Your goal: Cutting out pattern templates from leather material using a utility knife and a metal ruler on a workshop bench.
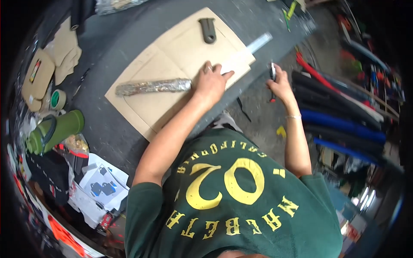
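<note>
A large sheet of tan cardboard [167,56] lies on the dark table, with drawn or creased lines across it. My left hand [211,84] rests on it near the right edge, fingers spread, beside a pale ruler [260,42] that sticks out past the cardboard. Glare hides part of the ruler close to my fingertips. Off the table's edge, my right hand [282,86] is closed around a utility knife [272,77] with a black and red body, pointing up. Left of my left hand lies a long bar wrapped in shiny tape [150,87]. A dark grey handle-shaped piece [208,31] sits at the cardboard's far end.
At the left stand a green flask [56,131] and a roll of tape [58,99], near cut cardboard pieces [38,81]. Printed sheets [103,185] lie lower down. Rolls of dark and blue material [344,124] are stacked at the right. A green pencil [286,20] lies at the far edge.
</note>
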`<state>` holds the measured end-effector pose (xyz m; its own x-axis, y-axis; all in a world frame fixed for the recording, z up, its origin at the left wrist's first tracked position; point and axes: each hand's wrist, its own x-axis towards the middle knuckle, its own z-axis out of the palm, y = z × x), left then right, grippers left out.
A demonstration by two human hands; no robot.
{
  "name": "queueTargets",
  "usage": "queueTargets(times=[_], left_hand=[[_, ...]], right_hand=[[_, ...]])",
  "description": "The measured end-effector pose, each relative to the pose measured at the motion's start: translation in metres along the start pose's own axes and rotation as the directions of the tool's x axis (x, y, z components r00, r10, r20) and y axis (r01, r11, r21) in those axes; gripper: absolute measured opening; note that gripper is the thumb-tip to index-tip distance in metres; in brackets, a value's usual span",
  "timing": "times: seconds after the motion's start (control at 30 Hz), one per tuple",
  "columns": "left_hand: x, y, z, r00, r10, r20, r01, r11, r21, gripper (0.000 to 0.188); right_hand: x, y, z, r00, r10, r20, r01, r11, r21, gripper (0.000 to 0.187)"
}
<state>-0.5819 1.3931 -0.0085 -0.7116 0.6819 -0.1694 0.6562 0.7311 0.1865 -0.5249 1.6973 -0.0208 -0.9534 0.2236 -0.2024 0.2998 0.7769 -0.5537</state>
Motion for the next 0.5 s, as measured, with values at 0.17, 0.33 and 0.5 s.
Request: queueTargets(times=[0.17,0.33,0.5], left_hand=[[0.006,-0.037,-0.039,0.906,-0.373,-0.197,0.288,0.888,-0.359,0.044],[0.024,-0.099,-0.035,0.759,-0.574,-0.307,0.538,0.819,-0.199,0.049],[0.036,-0.107,-0.037,0.747,-0.632,-0.208,0.599,0.775,-0.202,0.060]], right_hand=[[0.086,-0.016,-0.042,0.990,0.116,0.077,-0.139,0.758,0.637,0.047],[0.170,0.042,-0.072,0.990,-0.119,-0.079,0.137,0.950,0.281,0.039],[0.213,0.002,-0.095,0.974,-0.228,-0.019,0.223,0.930,0.292,0.040]])
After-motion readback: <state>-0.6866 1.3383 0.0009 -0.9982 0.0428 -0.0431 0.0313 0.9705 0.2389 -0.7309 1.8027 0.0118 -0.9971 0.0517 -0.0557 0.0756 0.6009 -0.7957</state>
